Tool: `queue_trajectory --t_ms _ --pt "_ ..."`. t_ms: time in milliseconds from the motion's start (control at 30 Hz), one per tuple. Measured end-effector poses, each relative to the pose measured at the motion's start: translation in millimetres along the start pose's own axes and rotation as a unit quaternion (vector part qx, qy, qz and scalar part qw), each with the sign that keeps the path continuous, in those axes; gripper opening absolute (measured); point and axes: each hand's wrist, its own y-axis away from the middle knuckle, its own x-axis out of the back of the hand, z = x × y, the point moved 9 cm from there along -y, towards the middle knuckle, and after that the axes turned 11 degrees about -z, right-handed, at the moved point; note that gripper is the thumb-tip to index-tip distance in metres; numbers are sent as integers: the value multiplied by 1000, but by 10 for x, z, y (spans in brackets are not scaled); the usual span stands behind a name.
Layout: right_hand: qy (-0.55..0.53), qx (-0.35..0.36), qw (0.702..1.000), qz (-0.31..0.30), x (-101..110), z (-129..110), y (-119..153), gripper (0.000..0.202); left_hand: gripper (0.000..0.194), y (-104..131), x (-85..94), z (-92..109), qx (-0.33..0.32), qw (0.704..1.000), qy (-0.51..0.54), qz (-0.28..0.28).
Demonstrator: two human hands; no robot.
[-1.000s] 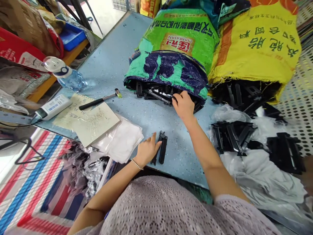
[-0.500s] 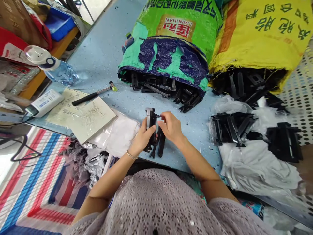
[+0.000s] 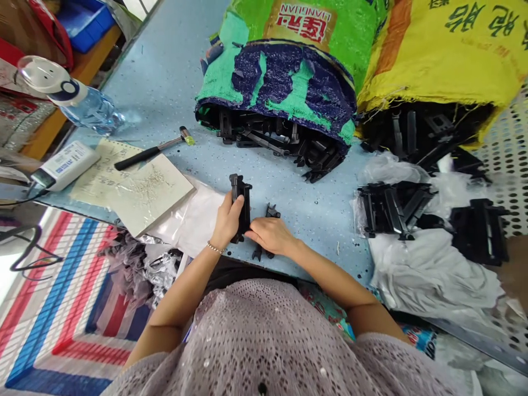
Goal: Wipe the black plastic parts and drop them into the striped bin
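My left hand is closed round a long black plastic part with a slotted frame and short side pegs, holding it over the blue table. At the lower right edge of that part, my right hand has its fingertips pinched together. Whatever sits between those fingers is too small or hidden to make out. Partly under my right hand lies a loose black piece with forked ends; the hand covers its middle.
A green sack and a yellow sack spill black parts. More black parts lie on plastic and white cloth at right. At left are a hammer, a paper pad, a white box and a water bottle.
My left hand has shifted left with the black part. My right hand has moved from the part's upper side peg down to its lower edge, now over the loose piece.
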Motion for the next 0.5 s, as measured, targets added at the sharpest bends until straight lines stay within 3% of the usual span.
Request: queue_trajectory --t_ms 100,167,200,300,333,400,500 --pt "2 -100 994 43 393 470 -173 49 44 65 -132 -128 43 975 -216 -32" --pt "42 -242 960 131 861 948 -279 46 54 155 -317 -194 65 935 -341 -67" --pt "81 -279 943 161 1073 1109 -364 44 59 206 -414 -218 74 915 -388 -84" --pt "177 -295 927 150 1408 1390 -751 53 69 320 -589 -229 85 874 -467 -107" --pt "190 -289 928 136 1437 1430 -852 56 70 329 -590 -210 79 875 -467 -103" --pt "184 -277 935 120 1414 1426 -924 56 71 290 -506 -141 50 904 -418 -77" --pt "114 -257 950 133 1231 1178 -711 47 73 118 -297 -9 -30 981 -187 -42"
